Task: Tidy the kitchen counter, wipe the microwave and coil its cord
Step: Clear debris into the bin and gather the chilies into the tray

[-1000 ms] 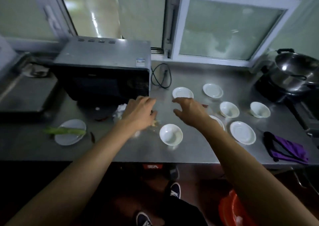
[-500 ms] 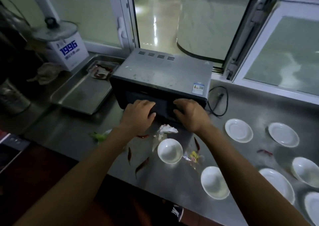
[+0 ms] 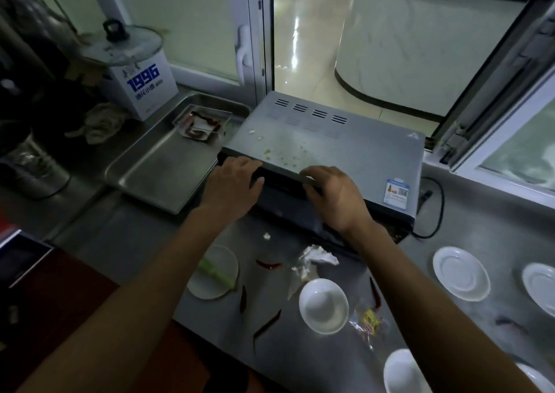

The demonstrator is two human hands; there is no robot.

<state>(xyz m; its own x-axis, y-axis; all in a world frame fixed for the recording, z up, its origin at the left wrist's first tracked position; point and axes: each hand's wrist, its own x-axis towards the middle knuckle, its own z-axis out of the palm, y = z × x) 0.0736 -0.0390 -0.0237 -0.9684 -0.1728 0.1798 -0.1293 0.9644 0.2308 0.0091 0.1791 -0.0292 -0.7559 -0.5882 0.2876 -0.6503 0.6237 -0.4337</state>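
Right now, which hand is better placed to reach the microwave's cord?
Right hand. It grips the microwave front edge nearer the cord, which lies on the counter just right of the microwave. Left hand sits at the far corner.

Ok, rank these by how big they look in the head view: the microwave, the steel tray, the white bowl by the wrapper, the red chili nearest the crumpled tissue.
1. microwave
2. steel tray, clearly smaller in view
3. white bowl
4. red chili, smallest by far

The bowl lies nearer the camera than the tray, so that gap is understated.
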